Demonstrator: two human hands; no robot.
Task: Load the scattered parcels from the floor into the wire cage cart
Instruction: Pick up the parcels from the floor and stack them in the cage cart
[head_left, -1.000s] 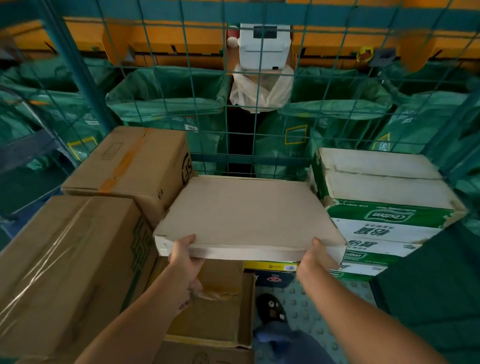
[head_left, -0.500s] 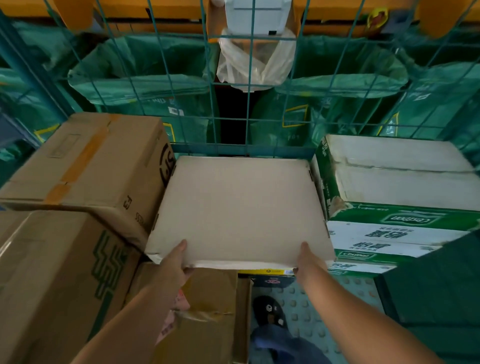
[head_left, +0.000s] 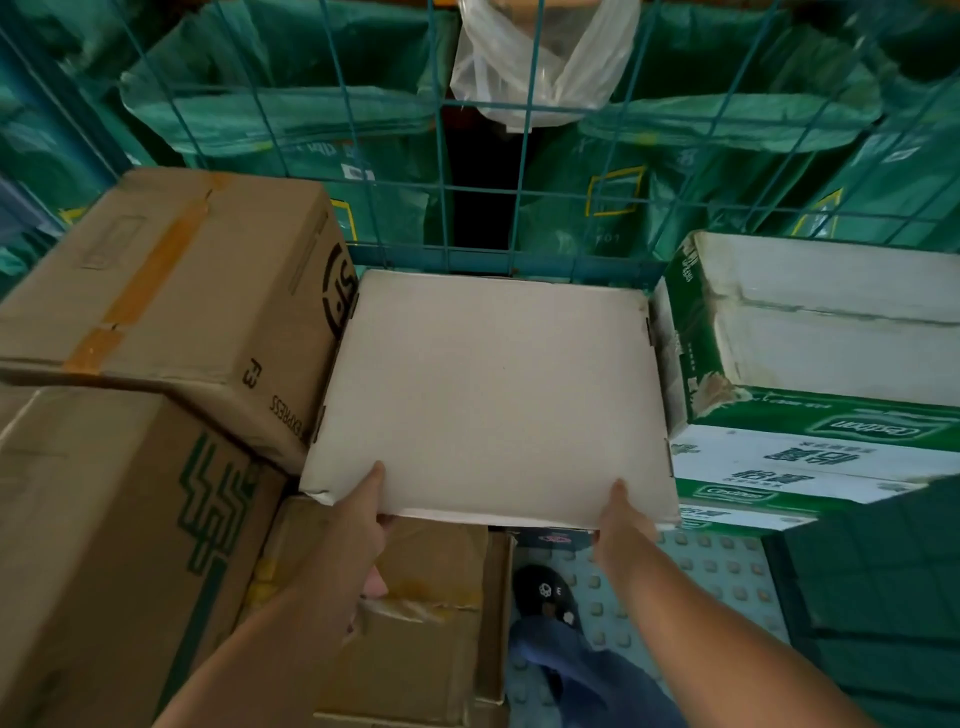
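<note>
Pale grey cardboard fills the middle of my view: a flat parcel (head_left: 493, 395) that I hold by its near edge inside the wire cage cart (head_left: 524, 171). My left hand (head_left: 363, 512) grips the near-left part of that edge, thumb lying on top and the fingers hidden underneath. My right hand (head_left: 621, 519) grips the near-right part the same way, thumb up on the lid. The parcel lies nearly level, its far edge close to the cart's teal mesh wall. On its left it sits just beside a taped brown carton (head_left: 171, 291), which rests on a bigger brown carton with green print (head_left: 114, 545). On its right stands a green and white box (head_left: 800, 374), almost touching. Under the near edge I see another brown box (head_left: 421, 613). Beyond the mesh hang green sacks (head_left: 280, 114) and a clear plastic bag (head_left: 540, 57).
</note>
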